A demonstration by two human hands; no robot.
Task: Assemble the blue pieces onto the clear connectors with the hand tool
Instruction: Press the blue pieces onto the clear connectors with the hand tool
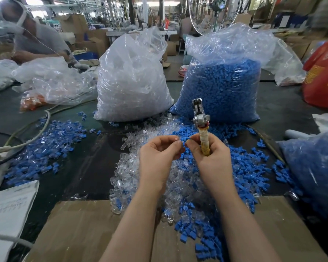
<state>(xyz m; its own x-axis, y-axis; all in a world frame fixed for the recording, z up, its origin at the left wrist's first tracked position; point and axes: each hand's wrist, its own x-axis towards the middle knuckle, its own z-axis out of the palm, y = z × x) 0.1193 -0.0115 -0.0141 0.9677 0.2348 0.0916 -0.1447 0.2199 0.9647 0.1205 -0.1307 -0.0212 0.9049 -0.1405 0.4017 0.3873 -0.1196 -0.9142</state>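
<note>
Pinching a blue piece (182, 139), both hands meet; right hand (208, 154) grips hand tool (202, 125).

1. The left hand (159, 157) and right hand (210, 156) are bare, with no gloves, rings or watch.
2. Both forearms are uncovered; no sleeve shows anywhere.
3. Fingernails are short and unpainted.

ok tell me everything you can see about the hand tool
The hand tool stands nearly upright, gripped in the right hand. Its handle is wrapped in worn, yellowish tape, with its lower end poking out below the curled fingers. Above sits a grey metal pivot with a bolt, then a narrow metal head pointing up in front of the bag of blue pieces. Only the hand touches it.
</note>
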